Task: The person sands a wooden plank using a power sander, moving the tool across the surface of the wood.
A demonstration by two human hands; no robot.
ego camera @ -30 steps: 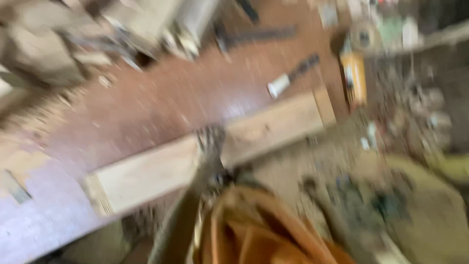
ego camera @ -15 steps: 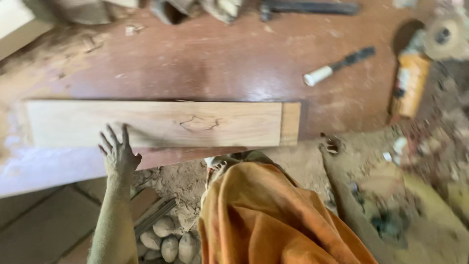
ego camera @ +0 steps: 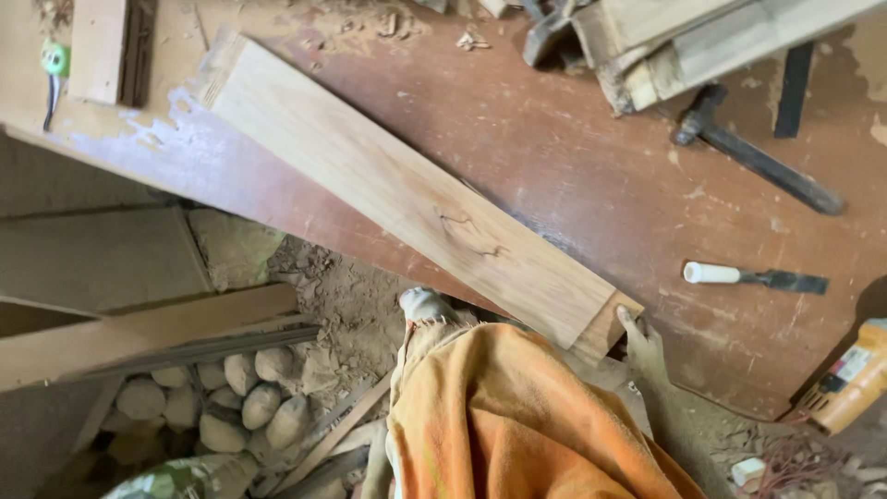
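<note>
A long pale wooden plank (ego camera: 407, 194) lies slantwise on the reddish-brown workbench (ego camera: 573, 157), from the far left down to the near edge. My right hand (ego camera: 644, 344), dusty, reaches up from below and grips the plank's near end corner, which juts over the bench edge. My left hand is out of view. An orange cloth (ego camera: 508, 425) on my body fills the lower middle.
A white-handled chisel (ego camera: 753, 276) and a dark hammer (ego camera: 758, 162) lie on the bench to the right; an orange power tool (ego camera: 850, 379) sits at the right edge. Stacked timber (ego camera: 684, 42) is at the back. A green tape measure (ego camera: 55, 60), boards and round stones (ego camera: 249, 393) lie to the left.
The plank has swung from lying level across the view to slanting, though the view has turned too. My left hand has left the plank and the view; my right hand now holds its near end.
</note>
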